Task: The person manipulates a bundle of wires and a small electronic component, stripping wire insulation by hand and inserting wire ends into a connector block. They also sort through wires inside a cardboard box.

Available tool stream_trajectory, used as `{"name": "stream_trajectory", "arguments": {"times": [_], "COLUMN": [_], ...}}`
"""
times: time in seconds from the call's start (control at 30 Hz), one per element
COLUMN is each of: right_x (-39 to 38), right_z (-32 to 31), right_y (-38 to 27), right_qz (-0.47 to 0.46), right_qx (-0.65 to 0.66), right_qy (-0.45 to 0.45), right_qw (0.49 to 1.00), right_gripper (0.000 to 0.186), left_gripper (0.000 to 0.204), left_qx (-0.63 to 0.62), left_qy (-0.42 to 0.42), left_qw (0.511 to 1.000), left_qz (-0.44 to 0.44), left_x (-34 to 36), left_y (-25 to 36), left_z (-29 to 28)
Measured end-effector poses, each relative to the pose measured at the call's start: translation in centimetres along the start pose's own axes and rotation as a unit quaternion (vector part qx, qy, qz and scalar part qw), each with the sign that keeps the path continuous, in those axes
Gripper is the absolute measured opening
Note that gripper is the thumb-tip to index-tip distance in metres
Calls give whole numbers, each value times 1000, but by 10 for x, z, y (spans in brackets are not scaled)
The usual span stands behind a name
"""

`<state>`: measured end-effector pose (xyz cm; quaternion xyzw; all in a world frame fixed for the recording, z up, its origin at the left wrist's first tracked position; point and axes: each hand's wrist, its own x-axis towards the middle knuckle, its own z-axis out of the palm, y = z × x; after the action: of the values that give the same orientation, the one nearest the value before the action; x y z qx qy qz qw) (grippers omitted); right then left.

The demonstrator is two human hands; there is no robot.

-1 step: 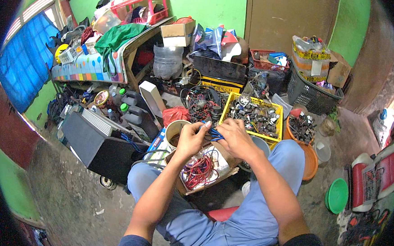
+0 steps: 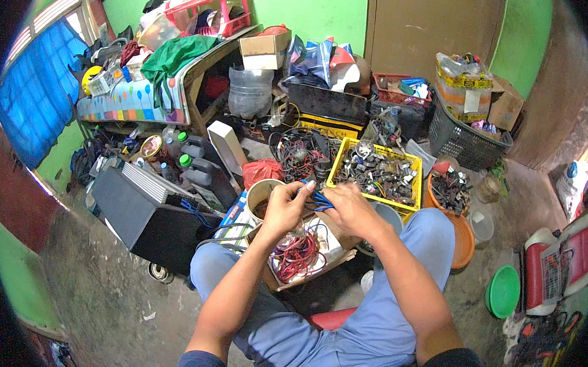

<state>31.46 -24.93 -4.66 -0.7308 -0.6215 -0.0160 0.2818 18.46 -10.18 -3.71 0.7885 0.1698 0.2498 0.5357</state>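
And there it was, front and centre: a bundle of blue wires [image 2: 319, 200], up in the air between two bare hands, above the far part of an open cardboard box [image 2: 322, 275]! The left hand [image 2: 284, 208] had it pinched, thumb raised against the curled forefinger. Over on the other side, the right hand [image 2: 351, 210] gripped the same bundle, fingers bent down over the strands, their exact tips too small to make out. Below, red and purple wires [image 2: 297, 256] lay in a loose tangle in the box, between the spread knees. Just beside the left hand stood a whitish bucket [image 2: 258, 193], a red plastic bag [image 2: 263, 172] behind it. Beyond the right hand, a yellow crate [image 2: 420, 183] brimmed with small dark parts [image 2: 375, 172]!
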Motion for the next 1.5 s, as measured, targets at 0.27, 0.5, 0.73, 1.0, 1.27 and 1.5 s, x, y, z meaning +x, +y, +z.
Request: {"name": "stream_trajectory", "arguments": {"times": [0.27,0.5,0.73,1.0,1.27,1.5], "right_x": [2,-1,-4,1,6,1], "right_z": [-6,1,-2,-7,-39,-16], "right_y": [-5,-5,1,-5,0,-2], "right_qz": [64,63,21,25,106,175], "right_qx": [15,-5,23,118,122,175], "right_qy": [-7,-11,8,-2,238,261], "right_qw": [998,998,999,993,958,933], "right_gripper": [31,39,36,34,20,38], "left_gripper": [39,33,29,30,30,26], "left_qx": [22,118,131,139,70,-184], "left_qy": [26,102,46,58,-35,5], "left_qw": [999,982,986,981,995,981], "left_qz": [-15,110,92,121,56,64], "left_x": [-1,-9,1,8,8,10], "left_y": [21,27,16,9,9,-5], "left_z": [-5,12,8,6,6,26]}}
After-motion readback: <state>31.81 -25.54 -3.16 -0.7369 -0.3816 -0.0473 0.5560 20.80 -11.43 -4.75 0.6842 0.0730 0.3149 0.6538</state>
